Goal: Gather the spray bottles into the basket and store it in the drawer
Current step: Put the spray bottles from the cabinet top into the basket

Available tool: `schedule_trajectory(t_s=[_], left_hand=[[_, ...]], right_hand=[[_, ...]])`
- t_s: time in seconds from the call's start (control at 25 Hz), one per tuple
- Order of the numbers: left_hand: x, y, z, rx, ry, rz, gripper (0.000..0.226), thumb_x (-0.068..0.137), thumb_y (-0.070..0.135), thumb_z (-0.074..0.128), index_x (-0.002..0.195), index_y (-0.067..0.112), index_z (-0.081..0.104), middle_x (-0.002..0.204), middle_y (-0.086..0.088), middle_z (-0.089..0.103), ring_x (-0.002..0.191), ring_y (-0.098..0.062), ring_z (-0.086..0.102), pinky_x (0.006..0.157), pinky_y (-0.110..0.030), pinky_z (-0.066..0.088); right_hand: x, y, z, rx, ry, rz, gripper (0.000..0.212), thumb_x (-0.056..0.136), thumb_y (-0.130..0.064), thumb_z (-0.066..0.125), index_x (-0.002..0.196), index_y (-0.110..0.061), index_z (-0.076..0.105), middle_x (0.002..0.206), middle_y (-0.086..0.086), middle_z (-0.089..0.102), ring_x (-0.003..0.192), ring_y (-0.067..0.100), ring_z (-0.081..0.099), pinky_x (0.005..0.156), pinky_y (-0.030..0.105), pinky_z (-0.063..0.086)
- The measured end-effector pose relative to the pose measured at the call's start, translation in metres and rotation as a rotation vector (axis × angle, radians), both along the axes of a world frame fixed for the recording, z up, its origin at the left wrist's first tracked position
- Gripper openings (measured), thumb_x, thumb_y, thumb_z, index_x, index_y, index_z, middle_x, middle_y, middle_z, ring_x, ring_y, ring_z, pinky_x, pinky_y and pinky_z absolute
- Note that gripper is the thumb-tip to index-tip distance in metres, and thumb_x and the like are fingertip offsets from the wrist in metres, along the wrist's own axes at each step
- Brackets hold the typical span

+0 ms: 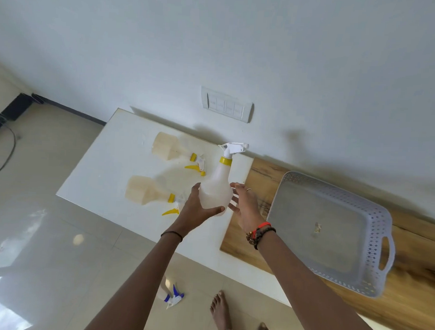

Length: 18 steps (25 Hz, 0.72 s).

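- my left hand (pixel 197 209) grips the white translucent plastic spray bottle with a yellow collar and white trigger head (pixel 216 189) low on its body, fingers curled round the base. the bottle is upright and held above the white surface (pixel 106 170).
- my right hand (pixel 244 208) is open, fingers straight and spread, just beside the bottle's right side. i cannot tell whether it actually touches.
- the pale grey perforated plastic basket with cut-out handles (pixel 377 236) sits to my right on the wooden surface (pixel 260 176), well apart from the bottle, with nothing in it that i can make out but a small scrap.
- to do this step well i would steady the bottle's wide body with the right hand, carry it over the near wall of the basket and lay it down along one side, so there is room for the others.
- the trigger head juts out, so i judge it could catch the rim if i go in too low.
- two cream-tinted spray bottles with yellow triggers (pixel 167 147) (pixel 143 190) lie on the white surface, and a blue-triggered spray bottle (pixel 172 296) lies on the floor near my foot.
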<state>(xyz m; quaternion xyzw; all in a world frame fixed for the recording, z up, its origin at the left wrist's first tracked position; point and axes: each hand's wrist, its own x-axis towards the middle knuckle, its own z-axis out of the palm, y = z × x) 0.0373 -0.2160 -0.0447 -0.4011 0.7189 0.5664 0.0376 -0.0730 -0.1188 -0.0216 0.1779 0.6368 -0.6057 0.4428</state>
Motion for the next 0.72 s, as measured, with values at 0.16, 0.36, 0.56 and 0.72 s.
schedule_trajectory(t_s=[0.16, 0.36, 0.56, 0.72], left_hand=[[-0.015, 0.001, 0.026, -0.109, 0.023, -0.105, 0.097, 0.067, 0.032, 0.084, 0.144, 0.02, 0.026, 0.138, -0.004, 0.036, 0.125, -0.022, 0.041, 0.1, -0.032, 0.041], [-0.052, 0.02, 0.035, -0.222, 0.044, -0.233, 0.097, 0.062, 0.035, 0.086, 0.142, 0.025, 0.032, 0.13, -0.007, 0.038, 0.125, -0.027, 0.04, 0.109, -0.043, 0.039], [-0.102, 0.053, 0.027, -0.178, 0.114, -0.386, 0.098, 0.061, 0.029, 0.087, 0.142, 0.026, 0.031, 0.131, -0.004, 0.041, 0.123, -0.025, 0.043, 0.105, -0.041, 0.042], [-0.141, 0.085, 0.01, -0.104, 0.154, -0.42, 0.093, 0.062, 0.018, 0.087, 0.136, 0.014, 0.03, 0.138, -0.004, 0.045, 0.126, -0.022, 0.047, 0.096, -0.031, 0.046]], right_hand=[[-0.017, 0.011, 0.024, 0.016, 0.068, 0.008, 0.018, 0.095, -0.019, 0.053, 0.107, -0.009, 0.062, 0.115, 0.009, 0.063, 0.107, 0.023, 0.06, 0.099, 0.038, 0.051], [-0.049, 0.046, 0.035, -0.016, 0.08, -0.022, 0.014, 0.094, -0.019, 0.056, 0.103, -0.01, 0.063, 0.112, 0.011, 0.066, 0.101, 0.022, 0.061, 0.1, 0.041, 0.05], [-0.078, 0.102, 0.03, -0.113, 0.046, -0.131, 0.012, 0.097, -0.014, 0.052, 0.106, -0.013, 0.059, 0.103, 0.004, 0.066, 0.091, 0.013, 0.062, 0.078, 0.022, 0.052], [-0.101, 0.14, 0.017, -0.105, 0.087, -0.177, 0.034, 0.095, -0.011, 0.055, 0.128, -0.004, 0.055, 0.124, 0.01, 0.062, 0.116, 0.021, 0.057, 0.103, 0.03, 0.045]])
